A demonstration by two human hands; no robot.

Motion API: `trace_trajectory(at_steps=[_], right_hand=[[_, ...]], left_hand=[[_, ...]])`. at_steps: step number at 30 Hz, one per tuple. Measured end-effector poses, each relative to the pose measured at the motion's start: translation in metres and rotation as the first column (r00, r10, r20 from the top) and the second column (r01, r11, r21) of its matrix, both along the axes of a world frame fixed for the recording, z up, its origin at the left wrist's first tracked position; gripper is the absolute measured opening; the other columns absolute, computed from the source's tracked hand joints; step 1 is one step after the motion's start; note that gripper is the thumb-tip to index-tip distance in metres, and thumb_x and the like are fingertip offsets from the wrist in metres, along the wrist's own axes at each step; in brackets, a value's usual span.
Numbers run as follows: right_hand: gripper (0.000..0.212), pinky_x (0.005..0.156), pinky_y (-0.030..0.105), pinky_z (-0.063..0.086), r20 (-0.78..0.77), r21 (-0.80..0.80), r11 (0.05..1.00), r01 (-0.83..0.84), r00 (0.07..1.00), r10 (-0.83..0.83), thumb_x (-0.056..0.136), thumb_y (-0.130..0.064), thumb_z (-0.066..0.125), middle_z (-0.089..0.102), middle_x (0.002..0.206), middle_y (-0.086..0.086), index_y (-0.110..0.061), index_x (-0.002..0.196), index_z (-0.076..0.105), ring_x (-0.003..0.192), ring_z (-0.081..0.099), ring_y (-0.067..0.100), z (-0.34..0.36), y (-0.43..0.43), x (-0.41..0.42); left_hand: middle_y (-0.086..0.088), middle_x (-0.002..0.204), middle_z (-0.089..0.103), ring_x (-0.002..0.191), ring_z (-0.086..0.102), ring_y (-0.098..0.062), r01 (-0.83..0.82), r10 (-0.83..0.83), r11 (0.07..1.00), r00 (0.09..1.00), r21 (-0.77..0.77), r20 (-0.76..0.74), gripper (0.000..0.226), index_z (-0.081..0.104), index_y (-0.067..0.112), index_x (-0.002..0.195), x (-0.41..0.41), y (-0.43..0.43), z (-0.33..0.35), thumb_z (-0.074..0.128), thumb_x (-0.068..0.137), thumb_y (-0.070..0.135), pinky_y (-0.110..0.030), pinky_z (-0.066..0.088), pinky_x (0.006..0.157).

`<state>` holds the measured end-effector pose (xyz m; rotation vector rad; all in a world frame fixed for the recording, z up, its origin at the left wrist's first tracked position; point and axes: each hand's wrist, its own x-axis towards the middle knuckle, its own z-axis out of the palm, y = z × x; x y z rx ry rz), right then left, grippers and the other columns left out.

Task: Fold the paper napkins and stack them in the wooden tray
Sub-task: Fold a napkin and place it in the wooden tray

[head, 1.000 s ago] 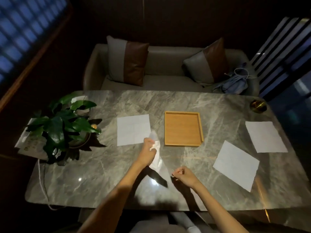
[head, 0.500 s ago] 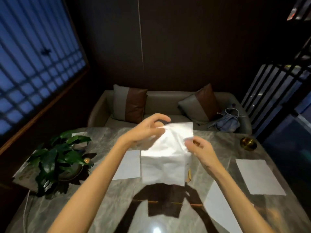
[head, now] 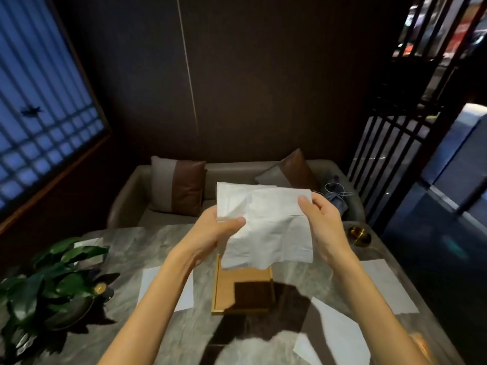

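Observation:
A white paper napkin (head: 268,222) hangs spread in the air above the table, creased and partly unfolded. My left hand (head: 210,233) pinches its left edge and my right hand (head: 320,219) grips its upper right corner. Below it the square wooden tray (head: 243,291) lies on the marble table (head: 126,248), holding nothing, with the napkin's shadow across it. Flat napkins lie on the table: one left of the tray (head: 147,288), one at the far right (head: 387,285), and one near the right front (head: 334,335).
A potted plant (head: 50,283) stands at the table's left end. A small brass dish (head: 359,235) sits at the far right corner. Behind the table is a sofa (head: 224,180) with two cushions and a blue bag (head: 337,198).
Both hands lifted the crumpled napkin from the table and pulled it open in the air. The view tilted upward, and the hands have spread farther apart.

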<state>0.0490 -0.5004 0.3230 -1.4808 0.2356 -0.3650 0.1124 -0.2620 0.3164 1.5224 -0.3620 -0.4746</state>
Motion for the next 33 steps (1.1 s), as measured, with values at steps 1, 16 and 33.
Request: trace_trajectory(at_steps=[1,16,33], right_hand=[[0.025,0.087,0.042,0.061,-0.032,0.007,0.997,-0.083,0.996,0.083,0.097,-0.033,0.062,0.075,0.114,0.003,-0.024,0.119,0.069,0.106,0.072,0.024,0.001,-0.004,-0.001],[0.031,0.072,0.027,0.062,-0.113,0.068,0.982,-0.176,0.977,0.183,0.089,-0.001,0.066,0.078,0.108,0.006,-0.015,0.116,0.072,0.098,0.076,0.024,-0.017,-0.015,0.003],[0.044,0.089,0.027,0.057,0.195,-0.207,0.975,-0.086,0.972,0.127,0.088,0.013,0.051,0.078,0.105,0.001,-0.024,0.075,0.073,0.107,0.071,0.015,-0.008,-0.016,0.027]], left_hand=[[0.005,0.109,0.079,0.098,0.077,-0.016,-0.039,0.038,0.999,0.998,0.027,0.042,0.019,0.075,0.042,0.102,0.002,-0.002,0.002,0.071,0.093,0.026,-0.039,0.063,0.086],[0.017,0.108,0.078,0.098,0.075,-0.005,-0.102,0.085,0.992,0.974,0.069,0.208,0.024,0.074,0.046,0.106,0.020,0.032,-0.003,0.073,0.092,0.027,-0.013,0.058,0.067],[0.014,0.104,0.077,0.103,0.072,-0.007,-0.391,0.390,0.915,0.794,-0.100,0.466,0.019,0.074,0.024,0.096,0.031,0.042,-0.003,0.066,0.095,0.007,-0.017,0.060,0.082]])
